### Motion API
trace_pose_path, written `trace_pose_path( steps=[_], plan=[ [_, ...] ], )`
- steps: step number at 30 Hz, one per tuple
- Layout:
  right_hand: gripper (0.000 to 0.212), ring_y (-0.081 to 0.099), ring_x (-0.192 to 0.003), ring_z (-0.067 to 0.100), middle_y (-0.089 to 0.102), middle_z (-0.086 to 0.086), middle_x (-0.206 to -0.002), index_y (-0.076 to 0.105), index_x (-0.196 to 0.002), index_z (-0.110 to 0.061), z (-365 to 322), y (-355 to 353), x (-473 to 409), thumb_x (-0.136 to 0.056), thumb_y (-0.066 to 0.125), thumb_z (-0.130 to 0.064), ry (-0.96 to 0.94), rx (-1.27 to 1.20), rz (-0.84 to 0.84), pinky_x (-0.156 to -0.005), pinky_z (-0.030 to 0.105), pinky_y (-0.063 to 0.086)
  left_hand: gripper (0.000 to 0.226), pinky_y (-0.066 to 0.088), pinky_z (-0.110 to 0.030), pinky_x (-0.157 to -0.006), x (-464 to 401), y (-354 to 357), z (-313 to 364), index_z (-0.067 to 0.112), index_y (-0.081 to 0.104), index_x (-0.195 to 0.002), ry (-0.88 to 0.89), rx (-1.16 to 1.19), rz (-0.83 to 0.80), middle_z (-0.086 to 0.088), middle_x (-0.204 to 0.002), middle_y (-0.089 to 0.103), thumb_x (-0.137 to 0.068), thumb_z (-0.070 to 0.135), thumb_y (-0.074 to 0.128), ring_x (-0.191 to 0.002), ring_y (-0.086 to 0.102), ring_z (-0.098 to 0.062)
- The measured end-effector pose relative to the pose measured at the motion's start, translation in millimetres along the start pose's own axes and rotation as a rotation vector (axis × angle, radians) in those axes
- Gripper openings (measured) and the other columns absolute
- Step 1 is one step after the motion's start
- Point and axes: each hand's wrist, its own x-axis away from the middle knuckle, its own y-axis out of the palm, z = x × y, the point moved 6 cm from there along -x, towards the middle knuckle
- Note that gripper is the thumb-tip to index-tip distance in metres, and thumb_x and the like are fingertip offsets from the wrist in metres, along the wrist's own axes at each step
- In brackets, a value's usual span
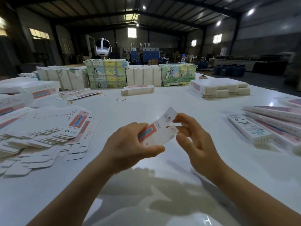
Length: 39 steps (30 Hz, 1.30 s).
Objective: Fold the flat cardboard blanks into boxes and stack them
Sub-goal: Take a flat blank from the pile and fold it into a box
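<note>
A small white cardboard blank [158, 130] with a red and blue print is held above the middle of the white table [146, 185]. My left hand [130, 142] wraps around its near end from the left. My right hand [192, 136] pinches the flaps at its far end with fingertips; one rounded flap stands up. A wide fanned pile of flat blanks [48, 132] lies to the left. Several folded long boxes [273, 123] lie stacked at the right edge.
Paper-wrapped bundles [105, 75] line the far side of the table. A stack of blanks [219, 89] sits far right, a single folded box [137, 90] in the far middle, rubber bands [121, 99] near it. More blanks are piled far left [24, 90].
</note>
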Motion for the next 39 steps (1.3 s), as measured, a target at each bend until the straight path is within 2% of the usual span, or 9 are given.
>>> trace_pose_path(
  steps=[4, 9, 15, 20, 26, 31, 33, 36, 39],
  plan=[
    [0.042, 0.061, -0.097, -0.002, 0.059, -0.024, -0.100, 0.039, -0.124, -0.032, -3, 4, 1, -0.086, 0.056, -0.035, -0.095, 0.087, 0.017, -0.082, 0.010, 0.046, 0.063, 0.053, -0.045, -0.062, 1, -4, 4, 0.024, 0.070, -0.096, 0.057, 0.098, 0.056, 0.006, -0.085, 0.066, -0.056, 0.070, 0.052, -0.073, 0.061, -0.016],
    [0.056, 0.062, -0.095, 0.002, 0.061, -0.024, -0.098, 0.039, -0.128, -0.038, 10, 6, 3, -0.081, 0.070, -0.035, 0.034, 0.020, 0.021, -0.082, 0.010, 0.047, 0.039, 0.044, -0.027, -0.050, 1, 3, 7, 0.021, 0.071, -0.084, 0.102, -0.006, -0.012, 0.003, -0.071, 0.065, -0.078, 0.058, 0.062, -0.056, 0.055, -0.016],
    [0.062, 0.062, -0.085, 0.003, 0.058, -0.006, -0.090, 0.041, -0.124, -0.041, 7, -15, 3, -0.072, 0.072, -0.029, -0.007, -0.079, 0.392, -0.075, 0.013, 0.050, 0.041, 0.052, -0.038, -0.062, -4, -13, 19, 0.020, 0.073, -0.092, 0.143, 0.044, 0.021, 0.003, -0.089, 0.072, -0.074, 0.055, 0.061, -0.067, 0.062, -0.012],
    [0.023, 0.066, -0.074, 0.017, 0.072, 0.002, -0.091, 0.073, -0.093, -0.027, 29, 18, -3, -0.071, 0.073, -0.023, 0.294, -0.312, -0.127, -0.059, 0.024, 0.051, 0.018, 0.052, -0.021, -0.059, -10, -12, 21, 0.031, 0.068, -0.084, 0.152, 0.113, -0.134, 0.014, -0.080, 0.068, -0.076, 0.047, 0.070, -0.069, 0.061, 0.000],
    [0.016, 0.068, -0.077, 0.022, 0.073, 0.010, -0.089, 0.075, -0.081, -0.016, 41, 12, -6, -0.068, 0.074, -0.024, 0.363, -0.496, -0.109, -0.057, 0.022, 0.051, 0.039, 0.052, -0.017, -0.061, -2, -11, -22, 0.027, 0.071, -0.079, -0.097, 0.283, -0.555, 0.010, -0.081, 0.072, -0.064, 0.064, 0.070, -0.069, 0.069, -0.009],
    [0.014, 0.070, -0.076, 0.029, 0.073, 0.015, -0.087, 0.074, -0.068, -0.013, 49, 15, -4, -0.079, 0.068, -0.008, 0.483, -0.501, -0.054, -0.049, 0.021, 0.049, 0.005, 0.053, -0.020, -0.057, -9, -3, -32, 0.028, 0.070, -0.083, -0.157, 0.270, -0.420, 0.012, -0.079, 0.073, -0.081, 0.033, 0.071, -0.068, 0.070, -0.012],
    [0.026, 0.067, -0.060, 0.020, 0.073, 0.011, -0.074, 0.072, -0.058, -0.014, 55, 10, -1, -0.082, 0.067, -0.004, 0.575, -0.483, 0.042, -0.045, 0.021, 0.048, 0.032, 0.056, -0.029, -0.069, -13, -3, -30, 0.031, 0.064, -0.104, -0.142, 0.064, -0.273, 0.012, -0.092, 0.071, -0.077, 0.047, 0.070, -0.077, 0.068, -0.015],
    [0.010, 0.060, -0.051, 0.015, 0.072, 0.013, -0.073, 0.070, -0.082, -0.003, 58, 8, 1, -0.078, 0.071, -0.012, 0.664, -0.523, 0.133, -0.045, 0.022, 0.049, 0.097, 0.038, -0.040, -0.102, -10, 10, -5, 0.036, 0.018, -0.144, 0.087, -0.483, -0.009, 0.010, -0.133, 0.048, -0.064, 0.082, 0.048, -0.114, 0.049, -0.015],
    [0.032, 0.060, -0.052, 0.016, 0.070, 0.014, -0.072, 0.067, -0.088, 0.001, 54, 11, 0, -0.070, 0.072, -0.025, 0.693, -0.585, 0.108, -0.048, 0.024, 0.051, 0.102, 0.029, -0.039, -0.105, -7, 32, 13, 0.026, 0.000, -0.148, 0.167, -0.582, 0.117, 0.005, -0.138, 0.038, -0.071, 0.083, 0.037, -0.121, 0.040, -0.017]
  ],
)
